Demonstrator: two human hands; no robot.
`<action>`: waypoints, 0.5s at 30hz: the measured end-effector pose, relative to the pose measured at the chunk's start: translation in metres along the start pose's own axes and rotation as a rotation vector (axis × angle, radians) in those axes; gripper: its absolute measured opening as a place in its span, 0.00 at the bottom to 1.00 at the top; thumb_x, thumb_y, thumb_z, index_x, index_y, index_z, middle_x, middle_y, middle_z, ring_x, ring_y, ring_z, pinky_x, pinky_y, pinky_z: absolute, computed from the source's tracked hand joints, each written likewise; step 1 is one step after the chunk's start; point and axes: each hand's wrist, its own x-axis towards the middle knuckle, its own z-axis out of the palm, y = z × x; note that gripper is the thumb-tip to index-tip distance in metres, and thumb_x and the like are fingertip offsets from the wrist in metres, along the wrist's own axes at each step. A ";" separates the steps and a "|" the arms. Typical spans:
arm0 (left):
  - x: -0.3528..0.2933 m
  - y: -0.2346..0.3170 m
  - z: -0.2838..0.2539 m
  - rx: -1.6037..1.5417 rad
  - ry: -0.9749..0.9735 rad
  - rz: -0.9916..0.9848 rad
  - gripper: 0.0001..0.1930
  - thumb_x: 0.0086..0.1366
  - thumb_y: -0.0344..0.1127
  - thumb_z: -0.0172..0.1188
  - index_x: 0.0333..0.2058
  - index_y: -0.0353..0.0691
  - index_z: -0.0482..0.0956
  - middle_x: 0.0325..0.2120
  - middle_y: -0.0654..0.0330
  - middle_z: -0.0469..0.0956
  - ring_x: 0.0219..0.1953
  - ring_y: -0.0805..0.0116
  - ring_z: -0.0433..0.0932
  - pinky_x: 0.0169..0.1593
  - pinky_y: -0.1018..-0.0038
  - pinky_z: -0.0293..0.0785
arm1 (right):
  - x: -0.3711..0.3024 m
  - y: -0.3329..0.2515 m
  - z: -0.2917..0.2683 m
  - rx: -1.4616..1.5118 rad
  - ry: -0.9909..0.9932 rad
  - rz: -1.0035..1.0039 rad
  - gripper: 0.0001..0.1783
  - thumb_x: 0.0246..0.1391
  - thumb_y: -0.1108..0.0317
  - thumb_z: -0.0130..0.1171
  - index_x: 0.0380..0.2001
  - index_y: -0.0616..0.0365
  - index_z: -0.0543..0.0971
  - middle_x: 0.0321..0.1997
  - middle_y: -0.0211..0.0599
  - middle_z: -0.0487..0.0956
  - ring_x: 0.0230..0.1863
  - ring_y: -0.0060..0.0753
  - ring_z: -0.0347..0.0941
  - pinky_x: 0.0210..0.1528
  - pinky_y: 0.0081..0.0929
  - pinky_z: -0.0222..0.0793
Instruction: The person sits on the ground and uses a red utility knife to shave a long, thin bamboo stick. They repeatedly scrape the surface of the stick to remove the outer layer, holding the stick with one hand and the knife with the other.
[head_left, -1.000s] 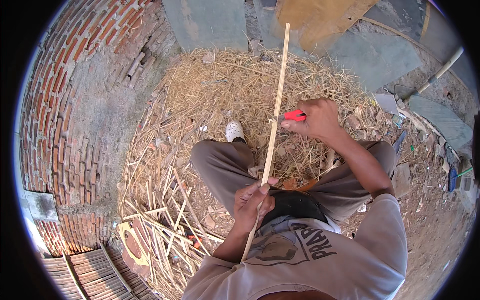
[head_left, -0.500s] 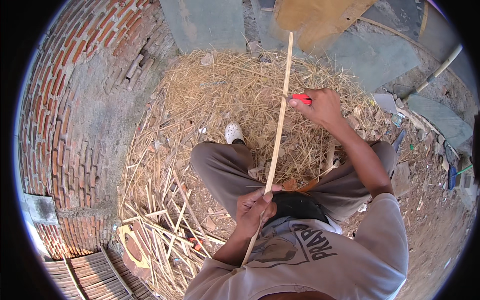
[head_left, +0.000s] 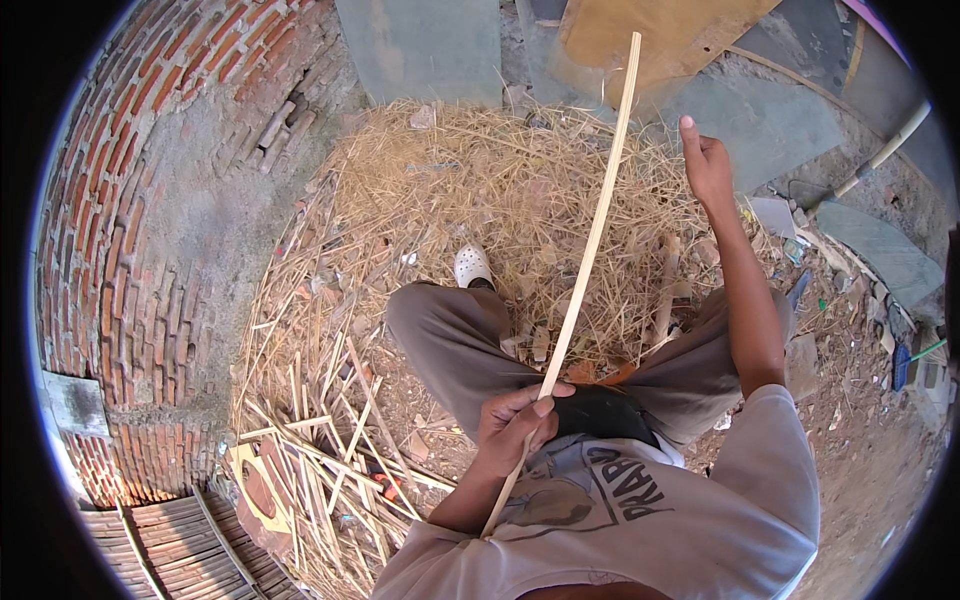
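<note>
A long pale bamboo strip [head_left: 590, 250] slants up and away from my lap, its lower end against my shirt near my left arm. Low on it, my left hand [head_left: 515, 422] is closed around the strip, thumb on top. My right hand [head_left: 708, 168] is raised to the right of the strip's far end and apart from it. Its thumb points up and its fingers are curled. The red-handled knife that it gripped half a second ago is hidden behind the hand now. Thin curled slivers show beside the strip's far end.
Straw-like shavings [head_left: 450, 170] cover the ground ahead of my legs. A heap of split bamboo strips [head_left: 340, 450] lies at my left, near a brick wall [head_left: 130, 250]. Flat grey sheets [head_left: 420, 50] and a brown sheet [head_left: 640, 40] lie at the far side.
My right hand has swept outward and up, away from the bamboo strip, and the red knife has gone out of sight. The strip's far end has tilted right; my left hand keeps its hold.
</note>
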 end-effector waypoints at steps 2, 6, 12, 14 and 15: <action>0.014 -0.003 -0.007 0.022 0.051 -0.004 0.16 0.73 0.33 0.48 0.51 0.28 0.76 0.11 0.67 0.64 0.13 0.81 0.59 0.21 0.81 0.56 | -0.036 -0.019 0.016 0.282 -0.221 -0.064 0.39 0.59 0.31 0.45 0.17 0.59 0.74 0.13 0.25 0.63 0.17 0.22 0.58 0.22 0.25 0.52; 0.044 -0.008 -0.011 0.258 0.083 -0.045 0.16 0.74 0.35 0.48 0.51 0.32 0.77 0.11 0.68 0.64 0.12 0.82 0.61 0.20 0.83 0.58 | -0.101 -0.068 0.033 0.541 -0.613 -0.174 0.25 0.61 0.46 0.55 0.23 0.57 0.73 0.13 0.19 0.60 0.14 0.13 0.50 0.18 0.19 0.44; 0.052 -0.012 -0.006 0.326 0.009 -0.107 0.17 0.74 0.36 0.46 0.55 0.32 0.74 0.12 0.68 0.66 0.14 0.82 0.64 0.20 0.83 0.60 | -0.069 -0.052 0.024 0.713 -0.609 0.255 0.18 0.57 0.56 0.64 0.21 0.53 0.72 0.11 0.17 0.59 0.11 0.13 0.49 0.15 0.19 0.44; 0.047 -0.016 -0.006 0.330 0.003 -0.132 0.17 0.74 0.35 0.46 0.55 0.32 0.73 0.13 0.68 0.66 0.14 0.82 0.64 0.21 0.83 0.60 | -0.056 -0.048 0.024 0.655 -0.579 0.286 0.19 0.57 0.56 0.65 0.20 0.53 0.71 0.11 0.16 0.60 0.10 0.12 0.49 0.14 0.18 0.43; 0.046 -0.018 -0.006 0.327 -0.002 -0.129 0.17 0.74 0.35 0.46 0.55 0.32 0.73 0.13 0.68 0.66 0.14 0.82 0.64 0.21 0.83 0.61 | -0.055 -0.048 0.024 0.624 -0.568 0.303 0.19 0.56 0.56 0.65 0.20 0.53 0.70 0.11 0.15 0.60 0.10 0.11 0.49 0.14 0.18 0.43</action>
